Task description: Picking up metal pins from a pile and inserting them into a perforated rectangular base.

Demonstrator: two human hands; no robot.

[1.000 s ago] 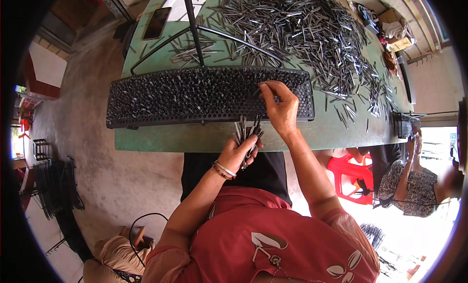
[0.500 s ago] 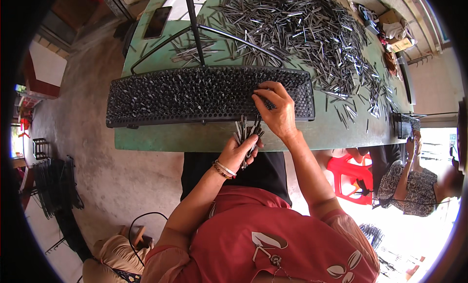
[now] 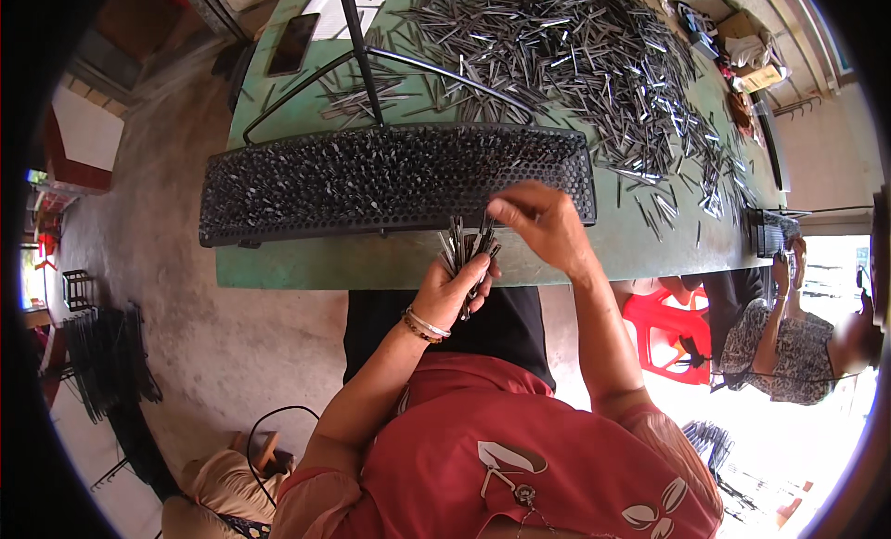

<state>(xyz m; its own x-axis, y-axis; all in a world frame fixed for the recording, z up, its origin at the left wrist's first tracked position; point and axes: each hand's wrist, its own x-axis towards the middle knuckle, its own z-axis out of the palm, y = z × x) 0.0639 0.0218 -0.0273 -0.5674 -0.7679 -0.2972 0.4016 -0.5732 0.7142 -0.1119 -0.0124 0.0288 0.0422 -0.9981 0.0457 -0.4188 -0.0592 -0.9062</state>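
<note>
A long black perforated rack [image 3: 320, 236] lies across the table in front of me. Short dark slivers stand upright in most of its holes; bare holes show at its right end and along the front. Just off the rack's front edge, my left hand [image 3: 457, 287] is closed around a bundle of thin metal strips [image 3: 457, 247], their tips fanning upward. My right hand [image 3: 549, 225] is bent over the top of that bundle, thumb and fingers pinched at a dark strip there; the fingertips are partly hidden.
A big heap of loose strips [image 3: 557, 66] covers the far side of the green table [image 3: 325, 272]. A black metal stand [image 3: 368, 75] rises behind the rack. A phone [image 3: 293, 44] lies far left. Another person [image 3: 789, 344] works at the right near a red stool [image 3: 661, 340].
My right hand has moved back from over the rack's right part, toward me, to the top of the bundle. My left hand has stayed nearly in place, still gripping the strips.
</note>
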